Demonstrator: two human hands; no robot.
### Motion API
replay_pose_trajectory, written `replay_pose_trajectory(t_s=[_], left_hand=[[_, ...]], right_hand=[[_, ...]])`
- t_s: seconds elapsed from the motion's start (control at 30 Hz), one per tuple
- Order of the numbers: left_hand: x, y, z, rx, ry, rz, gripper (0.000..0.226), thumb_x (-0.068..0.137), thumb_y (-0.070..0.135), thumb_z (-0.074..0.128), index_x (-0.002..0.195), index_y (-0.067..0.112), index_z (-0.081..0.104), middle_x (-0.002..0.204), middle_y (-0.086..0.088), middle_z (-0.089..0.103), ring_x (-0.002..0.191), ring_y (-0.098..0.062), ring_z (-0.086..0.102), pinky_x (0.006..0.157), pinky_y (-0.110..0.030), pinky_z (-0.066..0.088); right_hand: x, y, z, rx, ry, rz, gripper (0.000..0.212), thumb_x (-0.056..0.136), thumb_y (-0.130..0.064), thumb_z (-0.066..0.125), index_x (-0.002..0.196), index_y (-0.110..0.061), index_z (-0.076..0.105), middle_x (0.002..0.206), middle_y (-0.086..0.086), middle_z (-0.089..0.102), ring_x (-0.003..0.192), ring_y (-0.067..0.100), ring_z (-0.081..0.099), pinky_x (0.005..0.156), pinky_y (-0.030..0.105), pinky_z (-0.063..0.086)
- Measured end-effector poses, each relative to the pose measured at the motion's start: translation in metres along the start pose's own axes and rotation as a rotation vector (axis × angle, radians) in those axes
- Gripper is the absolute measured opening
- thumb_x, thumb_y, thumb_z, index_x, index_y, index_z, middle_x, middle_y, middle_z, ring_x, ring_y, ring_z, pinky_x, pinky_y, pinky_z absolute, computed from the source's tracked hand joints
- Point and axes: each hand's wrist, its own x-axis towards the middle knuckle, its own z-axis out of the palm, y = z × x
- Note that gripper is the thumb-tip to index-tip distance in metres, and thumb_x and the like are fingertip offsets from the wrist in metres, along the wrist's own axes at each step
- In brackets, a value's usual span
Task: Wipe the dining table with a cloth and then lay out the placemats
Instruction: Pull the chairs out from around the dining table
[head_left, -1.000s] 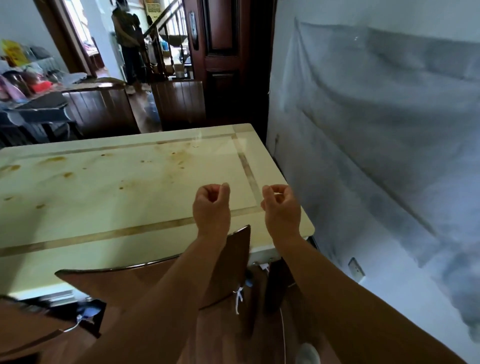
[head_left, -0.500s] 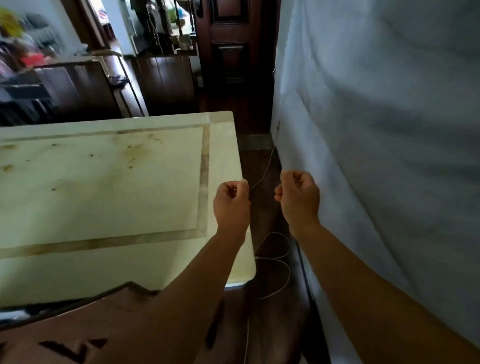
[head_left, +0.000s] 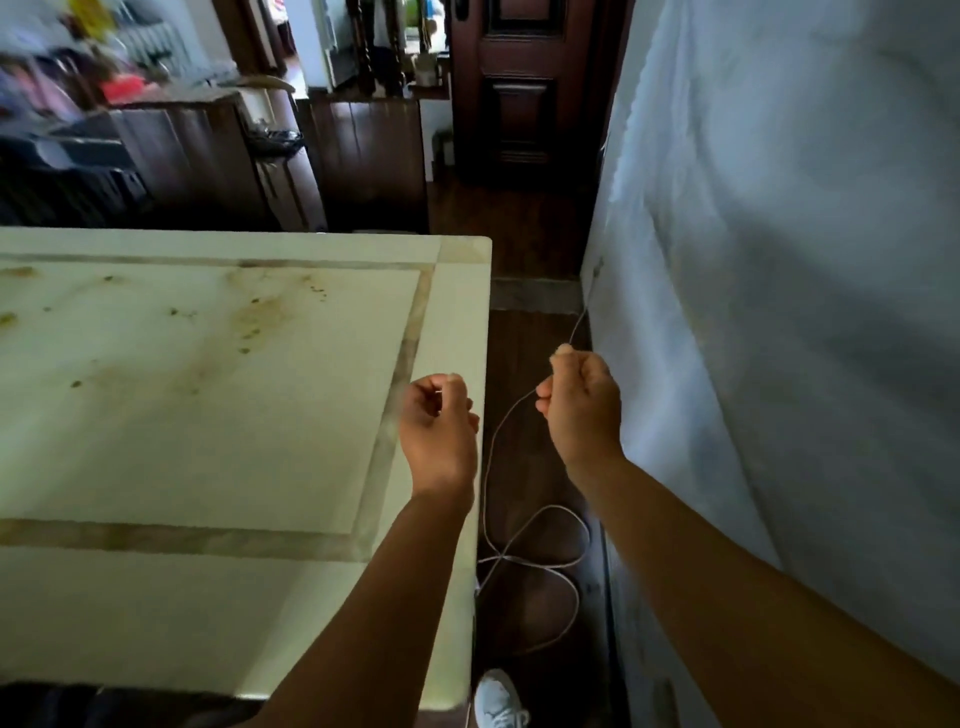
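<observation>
**Both hands at the tabletop's right edge, a thin cord in the right**

The dining tabletop (head_left: 208, 415) is pale cream stone with a tan inlaid border, and brown stains and specks lie scattered over its middle panel. No cloth or placemat shows in view, so where they are cannot be told.

The left hand (head_left: 441, 423) hangs over the tabletop's right border, its grip curled together into a loose fist; whether anything is pinched in it cannot be told. The right hand (head_left: 582, 410) is just beyond the tabletop's right edge, over the dark wooden floor (head_left: 524, 249), with its grip clamped on a thin white cord (head_left: 491, 457). Above that fist the cord runs up toward the pale sheet-covered wall (head_left: 779, 260) to the right of the tabletop. Below the fist it drops in a curve beside the tabletop's edge and lies in loose loops on the floor.

A white shoe (head_left: 496, 699) stands on the floor by the tabletop's near right corner. Beyond the tabletop's far edge stand dark wooden chair backs (head_left: 363, 156), and past its far right corner a dark panelled door (head_left: 524, 88).
</observation>
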Motion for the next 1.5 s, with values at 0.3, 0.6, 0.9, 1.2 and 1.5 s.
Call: replay_pose_trajectory(t_s=[0.3, 0.6, 0.9, 1.2, 1.5], left_hand=[[0.101, 0.000, 0.024, -0.067, 0.181, -0.014, 0.012, 0.094, 0.023, 0.048, 0.097, 0.014, 0.056, 0.081, -0.005, 0.058, 0.068, -0.016, 0.050, 0.061, -0.026, 0.044], [0.154, 0.006, 0.000, -0.100, 0.373, -0.007, 0.007, 0.093, 0.018, 0.050, 0.091, 0.018, 0.057, 0.076, -0.003, 0.059, 0.058, -0.015, 0.050, 0.058, -0.027, 0.044], [0.219, -0.002, 0.013, -0.084, 0.600, 0.012, 0.011, 0.094, 0.017, 0.049, 0.098, 0.011, 0.056, 0.077, -0.006, 0.057, 0.062, -0.016, 0.048, 0.059, -0.029, 0.044], [0.402, 0.006, 0.141, -0.030, 0.828, 0.051, 0.018, 0.095, 0.019, 0.048, 0.104, 0.007, 0.056, 0.080, -0.008, 0.059, 0.064, -0.017, 0.050, 0.057, -0.028, 0.045], [0.502, 0.035, 0.222, 0.058, 0.858, 0.051, 0.012, 0.095, 0.019, 0.048, 0.098, 0.012, 0.057, 0.079, -0.007, 0.060, 0.066, -0.018, 0.052, 0.059, -0.028, 0.047]], right_hand=[[0.082, -0.015, 0.079, -0.089, -0.321, 0.053, 0.032, 0.100, -0.033, 0.036, 0.100, -0.011, 0.059, 0.074, 0.000, 0.059, 0.070, 0.007, 0.058, 0.060, 0.014, 0.048], [0.109, -0.001, 0.160, -0.150, -0.438, 0.050, 0.030, 0.097, -0.036, 0.042, 0.076, -0.022, 0.059, 0.070, -0.004, 0.061, 0.071, 0.013, 0.061, 0.077, 0.037, 0.054], [0.168, 0.014, 0.233, -0.106, -0.711, -0.008, 0.034, 0.098, -0.035, 0.039, 0.076, -0.019, 0.059, 0.068, -0.001, 0.061, 0.066, 0.013, 0.059, 0.059, 0.018, 0.042], [0.389, 0.004, 0.299, -0.067, -0.945, -0.046, 0.035, 0.099, -0.037, 0.037, 0.083, -0.016, 0.061, 0.071, -0.004, 0.060, 0.070, 0.010, 0.059, 0.060, 0.018, 0.042], [0.518, -0.009, 0.330, 0.021, -0.982, 0.084, 0.033, 0.098, -0.033, 0.039, 0.079, -0.015, 0.060, 0.065, -0.001, 0.059, 0.062, 0.009, 0.056, 0.058, 0.019, 0.042]])
